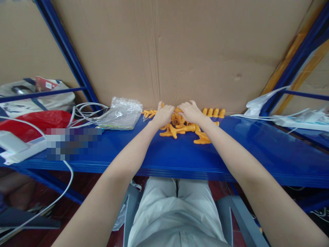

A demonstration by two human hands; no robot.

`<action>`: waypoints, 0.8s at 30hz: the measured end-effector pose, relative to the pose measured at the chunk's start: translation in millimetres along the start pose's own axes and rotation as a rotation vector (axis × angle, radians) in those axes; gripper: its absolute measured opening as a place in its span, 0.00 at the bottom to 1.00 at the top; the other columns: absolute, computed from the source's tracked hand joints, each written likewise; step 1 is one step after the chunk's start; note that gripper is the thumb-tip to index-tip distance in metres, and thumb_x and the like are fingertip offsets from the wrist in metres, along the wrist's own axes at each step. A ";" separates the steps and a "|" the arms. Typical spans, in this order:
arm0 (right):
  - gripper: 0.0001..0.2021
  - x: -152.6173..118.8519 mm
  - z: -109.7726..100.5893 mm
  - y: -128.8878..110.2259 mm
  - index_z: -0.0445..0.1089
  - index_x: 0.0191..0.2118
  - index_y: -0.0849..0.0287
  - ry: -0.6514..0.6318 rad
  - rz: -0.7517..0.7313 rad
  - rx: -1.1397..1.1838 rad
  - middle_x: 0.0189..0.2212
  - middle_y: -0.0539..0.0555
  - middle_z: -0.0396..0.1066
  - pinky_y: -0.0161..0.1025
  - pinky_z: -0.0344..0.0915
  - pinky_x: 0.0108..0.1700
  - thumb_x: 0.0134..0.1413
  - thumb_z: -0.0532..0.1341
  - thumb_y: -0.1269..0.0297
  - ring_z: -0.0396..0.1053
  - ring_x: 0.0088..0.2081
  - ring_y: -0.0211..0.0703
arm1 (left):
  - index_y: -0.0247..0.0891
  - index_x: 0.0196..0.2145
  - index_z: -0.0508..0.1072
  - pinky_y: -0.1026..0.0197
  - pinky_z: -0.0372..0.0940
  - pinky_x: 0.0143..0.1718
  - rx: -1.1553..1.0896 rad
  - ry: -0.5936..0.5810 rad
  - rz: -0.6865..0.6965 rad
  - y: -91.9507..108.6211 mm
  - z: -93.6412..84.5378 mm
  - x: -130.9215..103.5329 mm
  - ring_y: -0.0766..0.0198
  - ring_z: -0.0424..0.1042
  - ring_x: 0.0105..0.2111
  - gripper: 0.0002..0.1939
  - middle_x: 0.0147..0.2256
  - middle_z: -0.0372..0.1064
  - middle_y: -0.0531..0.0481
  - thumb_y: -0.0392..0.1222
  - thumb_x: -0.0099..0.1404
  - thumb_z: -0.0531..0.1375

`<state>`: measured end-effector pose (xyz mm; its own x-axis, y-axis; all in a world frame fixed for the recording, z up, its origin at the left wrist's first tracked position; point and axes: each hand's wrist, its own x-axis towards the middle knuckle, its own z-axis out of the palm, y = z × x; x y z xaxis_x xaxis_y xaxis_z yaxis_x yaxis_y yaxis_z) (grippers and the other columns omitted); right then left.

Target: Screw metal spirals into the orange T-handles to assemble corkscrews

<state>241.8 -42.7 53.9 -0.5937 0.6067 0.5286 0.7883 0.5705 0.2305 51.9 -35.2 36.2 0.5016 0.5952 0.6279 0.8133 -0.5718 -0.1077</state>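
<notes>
I curled my left hand (pixel 163 116) and right hand (pixel 190 112) at jumbled, smooth orange pieces (pixel 189 128), grips too hidden to tell; four blunt orange caps (pixel 210 112) lined up right of both.

bare left forearm (pixel 125 163) and right forearm (pixel 239 154) reach far and inward, with left hand (pixel 164 115) and right hand (pixel 190 112) near each other, backs showing.

Orange pieces (pixel 190 128) smooth plastic; tabletop (pixel 180 154) glossy; backing (pixel 200 51) matt cardboard.
</notes>
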 end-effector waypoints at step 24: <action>0.16 -2.8 9.5 3.0 0.71 0.54 0.65 -0.056 -0.031 -0.077 0.47 0.67 0.76 0.49 0.54 0.53 0.72 0.51 0.65 0.67 0.51 0.57 | 0.34 0.47 0.72 0.47 0.58 0.55 0.034 -0.238 -0.091 7.9 -4.6 -1.4 0.46 0.76 0.52 0.15 0.47 0.79 0.34 0.38 0.75 0.46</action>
<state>244.3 -37.4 45.3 -0.6245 0.6204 0.4745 0.7781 0.5470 0.3089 56.2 -43.1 38.0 0.4779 0.7616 0.4376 0.8656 -0.4930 -0.0872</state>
